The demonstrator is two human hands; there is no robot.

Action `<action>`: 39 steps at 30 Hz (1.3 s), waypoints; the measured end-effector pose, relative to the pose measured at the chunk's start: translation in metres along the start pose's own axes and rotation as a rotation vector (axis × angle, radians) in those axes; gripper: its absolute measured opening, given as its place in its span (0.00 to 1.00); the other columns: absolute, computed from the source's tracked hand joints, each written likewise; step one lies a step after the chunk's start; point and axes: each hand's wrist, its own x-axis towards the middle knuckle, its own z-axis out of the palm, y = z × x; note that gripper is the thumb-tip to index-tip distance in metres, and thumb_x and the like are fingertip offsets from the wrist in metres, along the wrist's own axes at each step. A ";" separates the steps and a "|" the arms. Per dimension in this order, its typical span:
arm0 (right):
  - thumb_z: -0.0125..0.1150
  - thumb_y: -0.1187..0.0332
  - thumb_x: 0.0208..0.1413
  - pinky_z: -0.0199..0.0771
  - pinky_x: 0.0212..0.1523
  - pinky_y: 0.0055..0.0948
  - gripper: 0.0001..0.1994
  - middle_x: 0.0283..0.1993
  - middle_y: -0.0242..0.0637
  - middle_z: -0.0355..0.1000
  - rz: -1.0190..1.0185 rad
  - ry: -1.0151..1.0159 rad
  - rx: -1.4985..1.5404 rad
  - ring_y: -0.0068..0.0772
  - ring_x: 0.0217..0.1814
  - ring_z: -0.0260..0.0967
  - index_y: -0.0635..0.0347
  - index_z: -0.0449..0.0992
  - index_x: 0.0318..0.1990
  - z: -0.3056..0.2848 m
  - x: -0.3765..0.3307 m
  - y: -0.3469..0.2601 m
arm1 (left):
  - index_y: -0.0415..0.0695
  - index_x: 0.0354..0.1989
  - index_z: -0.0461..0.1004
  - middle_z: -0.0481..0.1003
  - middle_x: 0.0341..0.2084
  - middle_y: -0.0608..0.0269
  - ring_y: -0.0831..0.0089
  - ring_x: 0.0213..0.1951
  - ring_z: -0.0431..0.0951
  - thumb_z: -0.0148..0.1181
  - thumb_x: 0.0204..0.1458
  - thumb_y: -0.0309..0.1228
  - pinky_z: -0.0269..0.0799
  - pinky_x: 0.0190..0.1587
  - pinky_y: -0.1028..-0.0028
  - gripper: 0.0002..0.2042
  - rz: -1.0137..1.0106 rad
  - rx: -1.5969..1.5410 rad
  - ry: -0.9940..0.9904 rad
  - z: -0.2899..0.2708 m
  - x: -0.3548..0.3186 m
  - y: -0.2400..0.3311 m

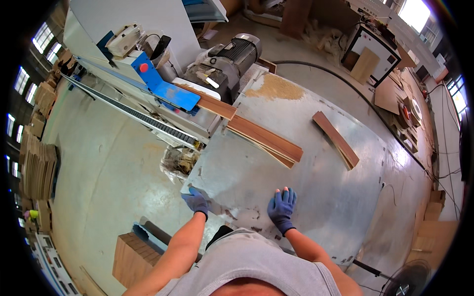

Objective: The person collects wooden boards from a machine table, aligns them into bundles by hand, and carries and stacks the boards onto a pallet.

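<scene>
Both my hands wear blue-grey gloves. My left hand [196, 201] rests at the near left corner of a grey metal table [326, 197], fingers stretched forward and holding nothing I can see. My right hand [282, 207] lies flat on the near part of the tabletop, its fingers extended with bare tips showing. Beyond it, a small stack of reddish-brown wood planks [266, 139] lies on the table, slightly fanned. Another plank [219, 106] reaches from the blue-fronted machine [180, 96] to the stack. Farther right lies a separate pair of short planks [336, 140], well apart from my hands.
Sawdust [276, 89] covers the table's far corner, near a grey motor [239, 49]. A red button [143, 67] sits on the machine. Stacked wood blocks [136, 254] stand on the floor at lower left. A black fan [407, 281] is at lower right; a dark hose [340, 81] crosses the floor behind.
</scene>
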 end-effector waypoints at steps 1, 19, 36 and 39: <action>0.64 0.67 0.52 0.56 0.71 0.65 0.21 0.63 0.60 0.67 0.001 -0.011 -0.001 0.69 0.68 0.61 0.61 0.77 0.54 0.000 0.001 -0.003 | 0.29 0.61 0.64 0.74 0.54 0.28 0.36 0.55 0.76 0.52 0.67 0.47 0.72 0.55 0.51 0.29 0.027 -0.005 0.009 -0.001 0.004 -0.007; 0.64 0.66 0.52 0.56 0.70 0.66 0.21 0.63 0.60 0.68 -0.003 0.003 -0.001 0.69 0.68 0.62 0.61 0.77 0.55 0.000 0.000 0.001 | 0.31 0.61 0.67 0.77 0.53 0.34 0.41 0.54 0.79 0.55 0.66 0.50 0.73 0.55 0.54 0.30 0.003 -0.033 0.065 0.009 0.007 -0.015; 0.65 0.66 0.51 0.57 0.71 0.64 0.21 0.62 0.59 0.68 0.028 0.030 0.002 0.67 0.68 0.63 0.61 0.78 0.54 0.001 -0.001 0.003 | 0.31 0.62 0.66 0.78 0.52 0.35 0.40 0.52 0.79 0.56 0.66 0.45 0.74 0.54 0.52 0.28 -0.098 -0.056 0.007 0.004 -0.001 0.002; 0.65 0.67 0.51 0.57 0.71 0.64 0.21 0.63 0.59 0.68 0.031 0.030 0.008 0.66 0.68 0.63 0.60 0.78 0.54 0.001 0.000 0.002 | 0.31 0.62 0.66 0.78 0.52 0.35 0.40 0.52 0.79 0.56 0.66 0.45 0.74 0.54 0.52 0.28 -0.059 -0.096 0.015 0.004 0.002 -0.004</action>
